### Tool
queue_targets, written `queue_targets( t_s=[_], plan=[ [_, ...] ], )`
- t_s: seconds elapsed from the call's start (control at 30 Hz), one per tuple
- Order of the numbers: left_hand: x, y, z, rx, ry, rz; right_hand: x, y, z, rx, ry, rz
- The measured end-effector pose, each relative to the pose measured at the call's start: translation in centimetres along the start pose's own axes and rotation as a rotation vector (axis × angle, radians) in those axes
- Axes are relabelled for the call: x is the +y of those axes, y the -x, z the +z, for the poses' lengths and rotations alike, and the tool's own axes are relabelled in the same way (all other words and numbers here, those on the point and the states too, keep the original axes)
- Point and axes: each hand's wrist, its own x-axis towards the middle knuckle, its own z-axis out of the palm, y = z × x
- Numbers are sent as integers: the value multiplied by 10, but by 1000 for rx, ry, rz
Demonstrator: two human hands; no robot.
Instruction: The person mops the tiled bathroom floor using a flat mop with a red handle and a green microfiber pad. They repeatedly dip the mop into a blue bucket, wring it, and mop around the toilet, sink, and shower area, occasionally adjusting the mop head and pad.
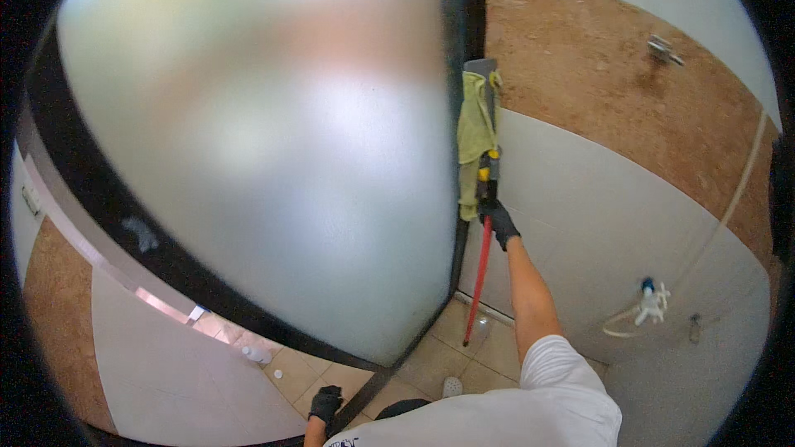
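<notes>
My right hand (499,223), in a black glove, grips a flat mop by the top of its red handle (481,279), close to the head. A yellow-green cloth (474,121) is draped over the grey mop head (481,66), which stands upright along the dark frame (461,12) of a frosted glass panel (279,186). The handle's far end hangs down over the tiled floor. Low in the view is my left hand (326,403), also black-gloved, beside the lower dark frame bar; its fingers look curled, and whether they touch the bar is unclear.
On the right wall are a metal valve handle (664,51) and a white plastic tap (651,305) with a pale hose (739,192). A white bottle (256,355) and a small white cap-like disc (278,374) lie on the floor tiles (298,375). A white perforated shoe (452,387) shows below me.
</notes>
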Motion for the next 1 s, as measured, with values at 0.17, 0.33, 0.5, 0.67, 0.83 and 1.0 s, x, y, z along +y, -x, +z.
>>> queue_targets(
  t_s=[0.17, 0.33, 0.5, 0.67, 0.83, 1.0],
  plan=[
    [146, -101, -59, -127, 422, -208, 32, -17, -15, -60, -249, 51],
    [276, -268, -192, 228, 451, 236, 38, -21, -28, 29, -80, 26],
    [353, -372, -277, 753, 604, 325, 13, -20, -2, -35, 73, -69],
    [437, -378, -303, 380, 685, 635, 16, -42, -41, -52, 158, -40],
    [515, -304, -262, -33, 755, 1398, 51, -62, -32, -124, 278, -46],
    [533, -265, -272, -121, 610, 1438, 20, -43, -33, -155, 400, -122]
  ],
)
